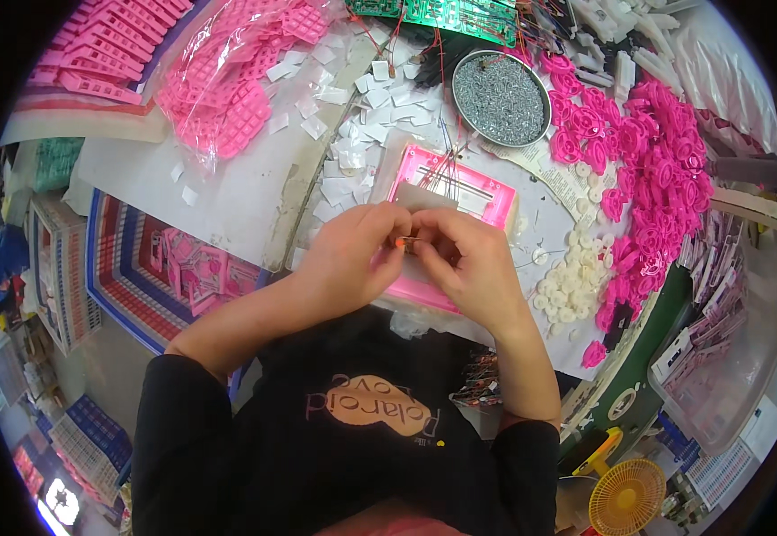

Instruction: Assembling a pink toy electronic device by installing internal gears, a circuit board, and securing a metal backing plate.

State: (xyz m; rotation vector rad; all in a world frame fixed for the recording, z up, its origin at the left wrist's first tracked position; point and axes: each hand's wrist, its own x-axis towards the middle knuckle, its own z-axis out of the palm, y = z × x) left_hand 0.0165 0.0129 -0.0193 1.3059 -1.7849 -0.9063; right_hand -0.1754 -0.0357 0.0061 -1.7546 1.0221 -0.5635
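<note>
My left hand (353, 255) and my right hand (471, 261) meet over a pink plastic casing (499, 198) on the worktable. Their fingertips are pinched together around a small orange-tipped part (401, 242), too small to name. Under my hands lies a grey flat piece (426, 198) on the casing, which hides part of its inside. Thin wires (445, 165) rise from the casing's far side. My fingers cover the casing's middle, and its near edge shows below them.
A round metal dish (502, 96) full of small screws stands beyond the casing. Green circuit boards (460, 20) lie at the back. White squares (380, 116) spread left, cream discs (576, 277) and pink plastic parts (656, 179) right. A yellow fan (626, 498) is at lower right.
</note>
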